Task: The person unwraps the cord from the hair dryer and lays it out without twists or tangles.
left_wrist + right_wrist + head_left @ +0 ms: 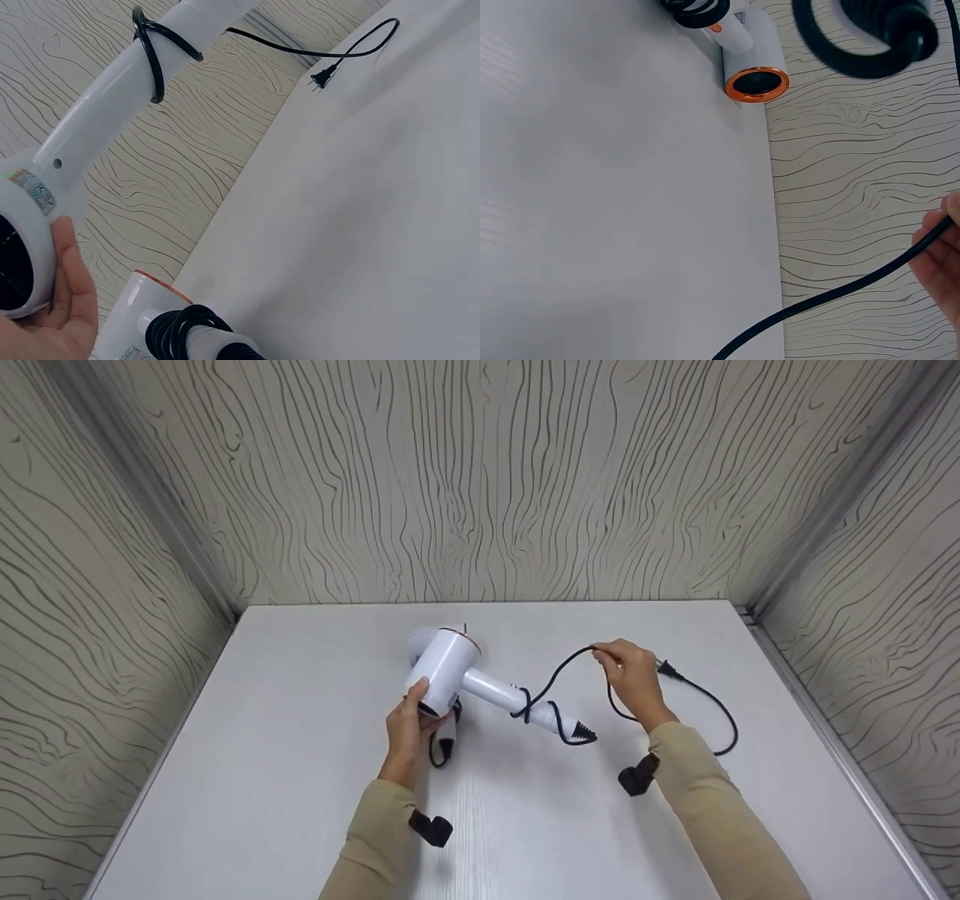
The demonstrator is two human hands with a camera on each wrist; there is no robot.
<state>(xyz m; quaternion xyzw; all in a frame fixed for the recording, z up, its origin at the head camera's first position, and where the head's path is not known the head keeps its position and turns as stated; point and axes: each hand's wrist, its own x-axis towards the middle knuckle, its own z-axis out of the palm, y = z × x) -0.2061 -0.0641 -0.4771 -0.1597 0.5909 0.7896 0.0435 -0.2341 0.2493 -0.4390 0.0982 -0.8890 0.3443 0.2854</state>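
My left hand grips a white hair dryer round its barrel, above the table. Its handle points to the right, with black cord looped round it. Off to the right, my right hand pinches that cord between thumb and fingers. Past the hand the loose cord curves down to a two-pin plug at the right. A second white hair dryer with an orange rim rests on the table, partly hidden behind the held one in the head view. Coiled black cord wraps its handle.
The white table carries the second dryer. Wood-grain panels stand behind the table and on both sides. Each sleeved wrist wears a small black camera.
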